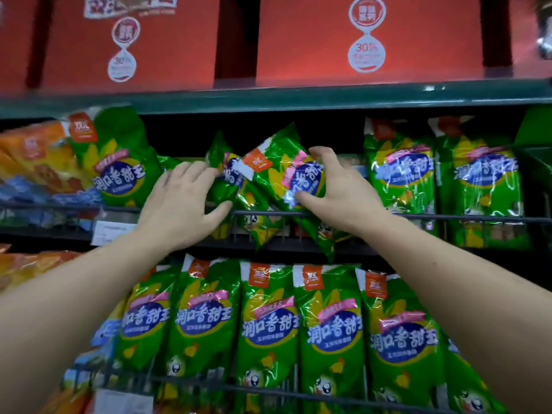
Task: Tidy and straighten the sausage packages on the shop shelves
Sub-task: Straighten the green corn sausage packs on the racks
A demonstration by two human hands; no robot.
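Observation:
Green sausage packages fill two wire-fronted shelves. On the middle shelf two packages lie askew in the centre. My right hand (334, 186) grips the tilted green package (283, 165), thumb under its blue label and fingers over its top. My left hand (182, 204) reaches to the slumped green package (224, 180) beside it, fingers spread and touching its left edge, thumb near the wire rail (448, 218). Upright packages stand at the left (116, 159) and the right (400, 168). The lower shelf holds a neat row of several packages (268, 321).
Red cartons (370, 40) stand on the top shelf above a green shelf edge (298, 95). Orange packages (35, 156) lie at the far left on both shelves. A white price tag (110, 231) hangs on the middle rail. A dark gap sits behind the askew packages.

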